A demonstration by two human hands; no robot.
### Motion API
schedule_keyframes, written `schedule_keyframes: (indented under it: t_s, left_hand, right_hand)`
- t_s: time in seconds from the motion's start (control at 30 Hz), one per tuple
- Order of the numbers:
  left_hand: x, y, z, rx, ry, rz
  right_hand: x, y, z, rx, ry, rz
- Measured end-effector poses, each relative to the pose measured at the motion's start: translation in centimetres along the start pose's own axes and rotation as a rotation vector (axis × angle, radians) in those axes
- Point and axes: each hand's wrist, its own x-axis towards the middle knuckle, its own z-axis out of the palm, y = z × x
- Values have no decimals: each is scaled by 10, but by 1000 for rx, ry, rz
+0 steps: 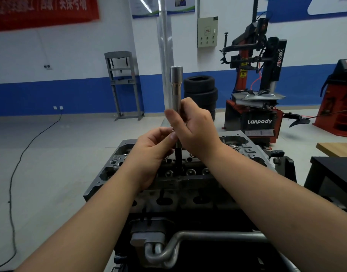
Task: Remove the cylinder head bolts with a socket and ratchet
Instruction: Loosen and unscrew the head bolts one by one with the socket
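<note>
A long silver socket (pixel 176 85) stands upright above the cylinder head (pixel 117 154), with a dark bolt shaft (pixel 178 156) hanging from its lower end. My right hand (pixel 194 128) grips the lower part of the socket. My left hand (pixel 151 152) pinches the top of the bolt, just under the socket, between thumb and fingers. The bolt's lower end reaches down toward the middle of the head, among the valve springs (pixel 190 171). No ratchet is in view.
The engine sits on a stand with a metal pipe (pixel 198 238) in front. A black table (pixel 337 169) and a wooden bench top (pixel 337 149) are at the right. A tyre changer (pixel 257 85), stacked tyres (pixel 200 91) and a press frame (pixel 123 83) stand behind. A black cable (pixel 13 183) runs across the floor at left.
</note>
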Motion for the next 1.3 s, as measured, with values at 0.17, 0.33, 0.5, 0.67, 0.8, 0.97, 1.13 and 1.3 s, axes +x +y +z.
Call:
schedule_keyframes:
  t_s: [0.17,0.33,0.5,0.67,0.8,0.97,1.13,1.3]
  left_hand:
    - [1,0,-1,-30,-30,-34]
    - [-1,1,-2,-15,-76,-23]
    - [-1,0,-1,-33,-11,24]
    - [1,1,-1,-18,-76,-27]
    - [0,0,-3,-24,-75,-8]
    - [3,-3,-4,-70,2,10]
    - [3,-1,-4,-74,-88,-45]
    - [1,-1,-3,-38,-30,-10]
  right_hand:
    - [1,0,1,42,-60,85]
    - [0,-1,0,26,-82,19]
    - [0,0,2,18,-44,57]
    - [1,1,2,34,-75,65]
    - [0,0,0,43,-70,21]
    - [0,0,3,31,-33,20]
    - [0,0,1,43,-42,54]
    - [0,-1,2,21,-22,20]
